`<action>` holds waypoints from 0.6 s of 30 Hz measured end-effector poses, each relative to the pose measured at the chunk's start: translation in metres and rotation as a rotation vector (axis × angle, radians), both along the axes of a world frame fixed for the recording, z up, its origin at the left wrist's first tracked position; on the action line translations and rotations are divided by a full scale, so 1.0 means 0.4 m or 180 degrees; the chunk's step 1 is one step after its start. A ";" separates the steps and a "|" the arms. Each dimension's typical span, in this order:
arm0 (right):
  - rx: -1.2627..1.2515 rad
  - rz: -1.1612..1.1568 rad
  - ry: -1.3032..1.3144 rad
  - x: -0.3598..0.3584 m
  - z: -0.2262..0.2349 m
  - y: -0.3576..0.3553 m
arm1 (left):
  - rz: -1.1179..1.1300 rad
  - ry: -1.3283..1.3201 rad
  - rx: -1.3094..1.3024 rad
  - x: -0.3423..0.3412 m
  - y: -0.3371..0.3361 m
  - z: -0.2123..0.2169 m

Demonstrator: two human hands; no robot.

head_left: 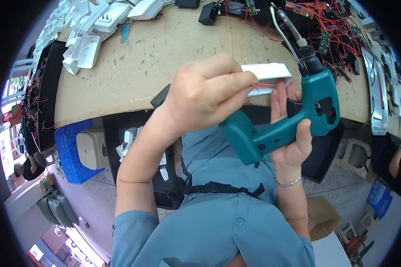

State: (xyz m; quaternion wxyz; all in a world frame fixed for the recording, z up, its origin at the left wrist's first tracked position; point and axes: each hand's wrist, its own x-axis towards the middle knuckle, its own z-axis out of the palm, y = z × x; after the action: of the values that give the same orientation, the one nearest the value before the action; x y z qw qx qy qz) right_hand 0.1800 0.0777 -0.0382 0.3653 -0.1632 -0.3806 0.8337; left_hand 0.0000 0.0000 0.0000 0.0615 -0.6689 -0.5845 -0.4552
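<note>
My left hand [209, 91] is closed, thumb and fingers pinched together at the rim of a white plastic housing [269, 70]. Thin red wires [265, 84] run from its fingertips into the housing's open side. A teal soldering gun [280, 133] lies across my right hand [294, 149], the thumb against its body. Its metal tip and thin solder feed tube [284, 38] point up and away over the bench. Behind the gun, the fingers of my right hand reach up to the housing's open side. My left hand hides the housing's left end.
Several white plastic housings [89, 49] are piled at the bench's far left. A tangle of red wires with circuit boards [329, 38] covers the far right, beside a metal tray [375, 98]. Below the bench are a blue crate [73, 153] and a beige stool [90, 149].
</note>
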 end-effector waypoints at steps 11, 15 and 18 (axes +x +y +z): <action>0.0040 -0.0307 0.0472 -0.029 -0.019 -0.006 | 0.0058 0.1347 0.0467 -0.036 0.014 -0.016; 0.0273 -0.0099 0.0069 -0.003 0.003 -0.007 | -0.0199 -0.0359 -0.0299 0.044 -0.005 -0.023; 0.0704 -0.0136 -0.0185 0.042 0.005 0.005 | -0.0023 -0.0473 -0.0513 0.065 -0.001 -0.044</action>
State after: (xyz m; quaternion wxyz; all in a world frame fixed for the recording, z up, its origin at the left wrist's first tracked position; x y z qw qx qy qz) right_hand 0.1970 0.0798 -0.0363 0.3876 -0.1541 -0.4771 0.7736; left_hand 0.0262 -0.0003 -0.0176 -0.0378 -0.6381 -0.6198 -0.4552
